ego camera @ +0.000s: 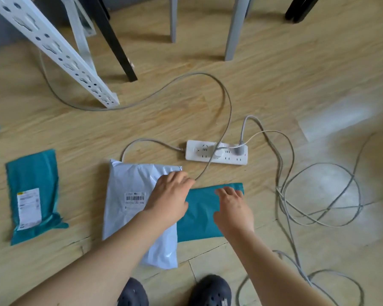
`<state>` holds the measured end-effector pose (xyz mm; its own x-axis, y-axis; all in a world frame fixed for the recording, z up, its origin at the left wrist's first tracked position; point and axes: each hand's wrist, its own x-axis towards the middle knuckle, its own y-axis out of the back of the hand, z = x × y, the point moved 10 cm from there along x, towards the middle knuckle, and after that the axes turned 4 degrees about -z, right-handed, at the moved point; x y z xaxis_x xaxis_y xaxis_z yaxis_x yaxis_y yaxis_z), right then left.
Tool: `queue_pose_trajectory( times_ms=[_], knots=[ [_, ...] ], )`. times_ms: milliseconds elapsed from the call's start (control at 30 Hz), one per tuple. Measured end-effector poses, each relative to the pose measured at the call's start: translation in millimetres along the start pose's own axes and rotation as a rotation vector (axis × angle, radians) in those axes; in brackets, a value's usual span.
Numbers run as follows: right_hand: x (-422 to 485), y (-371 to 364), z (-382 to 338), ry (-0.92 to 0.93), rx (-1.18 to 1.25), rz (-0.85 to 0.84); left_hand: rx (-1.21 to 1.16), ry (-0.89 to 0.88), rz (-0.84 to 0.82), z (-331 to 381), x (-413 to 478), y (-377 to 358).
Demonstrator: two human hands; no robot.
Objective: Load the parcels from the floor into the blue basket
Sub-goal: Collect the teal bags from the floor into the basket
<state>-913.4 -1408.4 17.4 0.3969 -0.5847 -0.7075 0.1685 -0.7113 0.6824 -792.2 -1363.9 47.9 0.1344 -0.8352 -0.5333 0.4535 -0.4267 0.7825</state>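
Down near the floor point(274, 85), the left hand point(170, 195) lies over the far right corner of the white parcel point(128, 195), its fingers bent toward the edge; whether they have pinched the film yet I cannot tell. The right hand point(232, 208) rests with straight, spread fingers on the teal parcel point(199, 219), which lies flat against the white one's right side. Both look like soft plastic mailers, so they are probably light, floppy when lifted and slippery under a flat palm. A pinch at a corner or along an edge seems surer than pressing down. A grey cable point(231, 107) runs right up to the left fingertips and could snag. A labelled teal parcel point(33, 195) lies well apart to the left. The blue basket is not in view.
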Motion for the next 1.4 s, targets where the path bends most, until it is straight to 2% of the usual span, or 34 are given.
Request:
queue_pose_trajectory(
  times_ms=[67,300,367,467,633,800,900,1000,1133,1233,1400],
  knots=[
    [30.5,-27.4,2.0,0.03,-0.034,-0.011,0.04,0.017,0.078,-13.1,16.2,-17.0],
    [100.8,-119.9,-3.8,0.073,-0.193,-0.154,0.096,-0.028,0.03,-50.8,55.9,-96.7],
    [111.6,-131.6,-6.2,0.058,-0.24,-0.128,0.059,-0.033,0.065,-62.3,58.8,-109.1],
    [122.1,-128.2,-4.3,0.01,-0.313,-0.086,0.036,-0.085,0.098,-62.4,56.6,-107.5],
    [101.0,-122.0,6.0,-0.03,-0.425,-0.277,-0.063,-0.049,0.056,-62.6,38.2,-88.1],
    [35.4,-76.5,3.4,-0.113,-0.28,-0.335,-0.095,-0.021,-0.051,-44.7,2.0,-50.3],
    [-8.7,-46.6,-9.1,-0.1,-0.196,-0.388,-0.117,-0.013,-0.09,-27.8,-25.4,-22.8],
    [-55.3,1.6,-26.8,-0.078,-0.18,-0.31,-0.125,-0.014,-0.142,-11.3,-57.4,13.8],
    [-112.7,71.9,-59.2,0.008,-0.176,-0.097,-0.197,0.09,-0.155,-7.6,-99.0,69.3],
    [-148.6,118.3,-92.7,0.115,-0.162,0.041,-0.25,0.182,-0.1,-11.6,-130.2,113.4],
    [-202.2,178.6,-150.1,0.296,-0.181,0.317,-0.21,0.183,0.039,-15.7,-178.4,176.3]
  ],
)
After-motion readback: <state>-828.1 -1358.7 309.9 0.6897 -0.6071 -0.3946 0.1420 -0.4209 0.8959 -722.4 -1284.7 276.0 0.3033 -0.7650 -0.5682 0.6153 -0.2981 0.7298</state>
